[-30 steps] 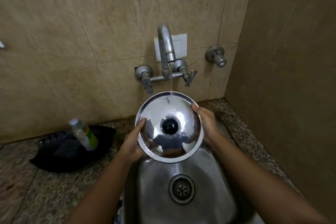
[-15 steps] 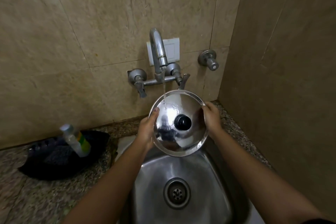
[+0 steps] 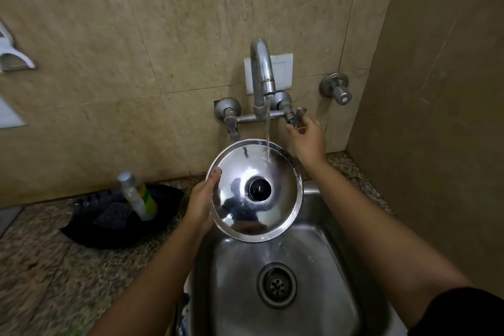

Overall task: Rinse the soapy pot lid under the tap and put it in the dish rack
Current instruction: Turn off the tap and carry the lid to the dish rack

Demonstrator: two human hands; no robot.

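Observation:
The shiny steel pot lid [image 3: 278, 180] with a black knob [image 3: 258, 188] is held tilted over the steel sink [image 3: 327, 267]. My left hand [image 3: 203, 202] grips its left rim, thumb on the top face. Water runs from the tap spout [image 3: 263, 71] onto the lid's upper right part and spills off its lower edge into the sink. My right hand [image 3: 308, 139] is off the lid and has its fingers on the right tap handle [image 3: 296, 118]. No dish rack is in view.
A black tray [image 3: 90, 224] on the granite counter [image 3: 41, 275] left of the sink holds a clear bottle with a green-yellow label [image 3: 139, 198]. The sink drain [image 3: 277, 284] lies below the lid. A second wall valve [image 3: 338, 90] sits right of the tap; a side wall closes the right.
My right hand left the lid's right rim and went up to the right tap handle. The water stream has grown stronger. The lid is now held by my left hand alone.

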